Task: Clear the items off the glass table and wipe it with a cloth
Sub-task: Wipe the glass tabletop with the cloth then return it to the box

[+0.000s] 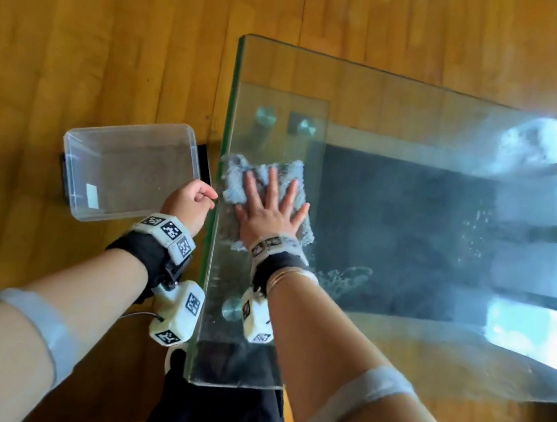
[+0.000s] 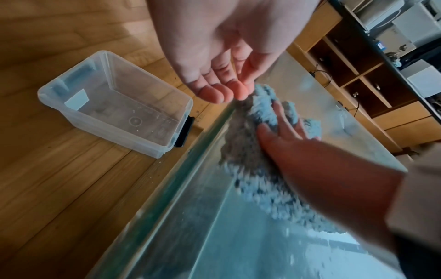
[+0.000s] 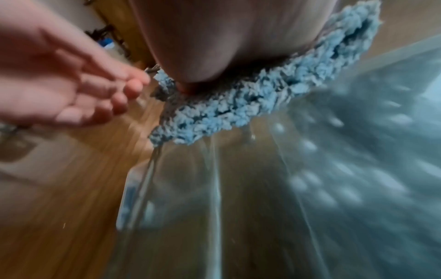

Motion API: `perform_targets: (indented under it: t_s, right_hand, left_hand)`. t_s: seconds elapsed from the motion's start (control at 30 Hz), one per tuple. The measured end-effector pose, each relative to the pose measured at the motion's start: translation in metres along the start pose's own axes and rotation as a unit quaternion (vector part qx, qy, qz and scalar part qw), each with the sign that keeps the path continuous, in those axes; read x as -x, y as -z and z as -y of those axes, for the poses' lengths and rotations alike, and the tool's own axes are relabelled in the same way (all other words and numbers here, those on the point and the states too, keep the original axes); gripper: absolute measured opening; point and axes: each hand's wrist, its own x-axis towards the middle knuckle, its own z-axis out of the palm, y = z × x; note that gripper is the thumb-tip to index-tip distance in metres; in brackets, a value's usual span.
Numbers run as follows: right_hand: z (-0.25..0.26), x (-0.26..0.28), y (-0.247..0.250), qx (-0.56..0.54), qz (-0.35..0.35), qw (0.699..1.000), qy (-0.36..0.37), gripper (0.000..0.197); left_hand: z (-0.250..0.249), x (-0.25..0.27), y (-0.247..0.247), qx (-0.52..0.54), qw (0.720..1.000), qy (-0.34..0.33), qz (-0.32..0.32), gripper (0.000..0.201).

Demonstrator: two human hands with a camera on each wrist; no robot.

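The right hand (image 1: 267,214) presses flat, fingers spread wide, on the blue cloth (image 1: 263,180) at the glass tabletop's (image 1: 406,128) left edge. Just left of that edge the left hand (image 1: 189,200) hovers, fingers loosely curled, holding nothing. Beyond, a clear bin (image 1: 129,168) sits on the floor; the right-wrist view is blurred.
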Motion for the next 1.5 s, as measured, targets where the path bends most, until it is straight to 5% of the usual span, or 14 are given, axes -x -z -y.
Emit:
perform_targets:
  t_s: [0.1,0.2,0.3,0.43,0.53,0.67,0.77,1.0,1.1,1.27,1.5]
  right_hand:
    - [-0.029,0.03,-0.021,0.067,-0.014,0.997,0.026,0.054]
    - [-0.079,0.044,-0.016,-0.003,-0.032,0.994,-0.109,0.056]
    - [-0.068,0.033,-0.008,-0.089,-0.05,0.971,-0.214,0.059]
    - [0.002,0.027,-0.03,-0.06,-0.03,0.994,-0.081,0.059]
    - [0.001,0.054,-0.05,0.009,-0.007,1.0,-0.002,0.055]
    - [-0.06,0.068,-0.039,-0.026,-0.021,0.994,-0.108,0.057]
    - [-0.058,0.05,-0.025,-0.099,-0.037,0.973,-0.206,0.061]
    - [0.003,0.077,-0.068,0.004,0.009,1.0,-0.002,0.062]
    - [-0.015,0.083,-0.066,0.033,0.014,0.999,0.016,0.056]
    - [0.013,0.06,-0.058,-0.047,-0.015,0.996,-0.078,0.066]
    - [0.013,0.108,-0.104,0.021,-0.009,1.0,0.02,0.071]
  left_hand:
    - [0.015,0.015,0.003,-0.006,1.0,0.007,0.014,0.02]
    - [0.032,0.027,0.003,-0.002,0.999,0.02,0.024,0.021]
    - [0.044,0.036,0.001,0.007,1.0,0.019,0.022,0.022]
    - [0.048,0.042,-0.003,0.006,1.0,0.022,0.02,0.02]
    - [0.048,0.044,-0.002,0.001,1.0,0.027,0.013,0.017]
    - [0.045,0.051,0.0,-0.01,0.999,0.027,0.023,0.016]
    - [0.046,0.053,0.001,-0.012,0.999,0.025,0.029,0.015]
    - [0.054,0.055,0.001,-0.028,0.999,0.032,0.021,0.017]
    - [0.055,0.064,0.003,-0.033,0.998,0.038,0.038,0.016]
    - [0.064,0.081,0.004,-0.013,0.998,0.024,0.05,0.016]
    - [0.075,0.109,0.002,0.03,0.999,-0.015,0.04,0.024]
